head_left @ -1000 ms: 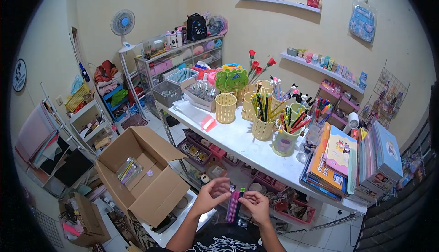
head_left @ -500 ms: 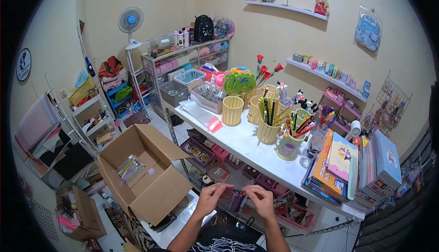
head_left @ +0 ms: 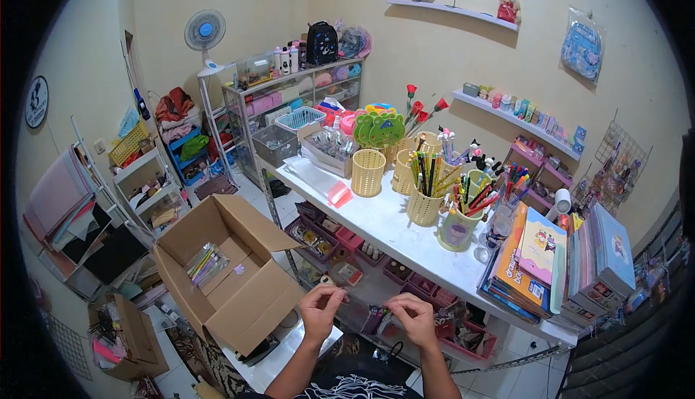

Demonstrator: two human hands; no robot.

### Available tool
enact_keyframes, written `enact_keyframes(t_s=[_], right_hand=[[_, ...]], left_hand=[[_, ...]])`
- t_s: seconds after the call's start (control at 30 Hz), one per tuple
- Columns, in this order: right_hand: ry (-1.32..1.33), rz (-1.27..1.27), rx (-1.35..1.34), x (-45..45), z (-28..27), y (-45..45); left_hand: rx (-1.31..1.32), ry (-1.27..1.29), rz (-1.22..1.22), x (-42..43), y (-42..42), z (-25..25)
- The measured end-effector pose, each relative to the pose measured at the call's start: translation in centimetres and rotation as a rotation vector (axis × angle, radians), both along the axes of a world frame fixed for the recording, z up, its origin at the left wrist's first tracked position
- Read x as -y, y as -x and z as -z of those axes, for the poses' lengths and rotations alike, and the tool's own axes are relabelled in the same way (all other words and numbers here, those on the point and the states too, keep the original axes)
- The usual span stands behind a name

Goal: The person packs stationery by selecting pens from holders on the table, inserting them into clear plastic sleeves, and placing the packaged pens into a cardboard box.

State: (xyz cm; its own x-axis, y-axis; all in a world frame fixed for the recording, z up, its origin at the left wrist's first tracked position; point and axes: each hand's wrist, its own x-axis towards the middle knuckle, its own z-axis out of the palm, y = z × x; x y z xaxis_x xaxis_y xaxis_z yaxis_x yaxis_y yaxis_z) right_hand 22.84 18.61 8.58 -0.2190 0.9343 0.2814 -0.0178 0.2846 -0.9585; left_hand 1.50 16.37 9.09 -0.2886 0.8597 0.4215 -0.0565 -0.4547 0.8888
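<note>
My left hand (head_left: 322, 312) is raised in front of me, its thumb and fingertips pinched together. Facing it, my right hand (head_left: 411, 318) is also closed in a pinch. A gap separates the two hands. Something thin and see-through may stretch between the fingertips, but I cannot make it out. Small purple items (head_left: 374, 319) show in that gap, close to the right fingertips; whether they are held or lie on the shelf behind is unclear. To the left stands an open cardboard box (head_left: 253, 316) with a clear packet of colourful pens (head_left: 208, 265) inside.
Beyond my hands runs a white table (head_left: 391, 236) bearing a cream woven cup (head_left: 368, 173), pencil holders (head_left: 423, 207) and a green pen cup (head_left: 459, 231). Stacked books (head_left: 528, 261) occupy its right end. Pink baskets (head_left: 470, 341) sit on the shelf beneath.
My left hand has moved a little left and its fingers have drawn into a tighter pinch. The hands are farther apart. The right hand has stayed nearly in place.
</note>
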Motion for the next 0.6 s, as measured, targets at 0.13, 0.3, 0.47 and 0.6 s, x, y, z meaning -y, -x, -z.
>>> enact_keyframes(t_s=[0.13, 0.3, 0.47, 0.6], right_hand=[[-0.049, 0.010, 0.020, 0.1, -0.1, 0.2], [-0.106, 0.014, 0.043, 0.1, 0.5, -0.3], [-0.081, 0.011, 0.060, 0.1, 0.9, -0.4], [-0.025, 0.055, 0.048, 0.8, -1.8, 0.5]], left_hand=[[0.145, 0.071, 0.032, 0.1, -0.1, 0.2], [0.080, 0.076, 0.092, 0.1, 0.3, 0.2], [0.045, 0.036, 0.049, 0.2, 0.0, 0.4], [-0.077, 0.029, 0.035, 0.8, 0.0, -0.9]])
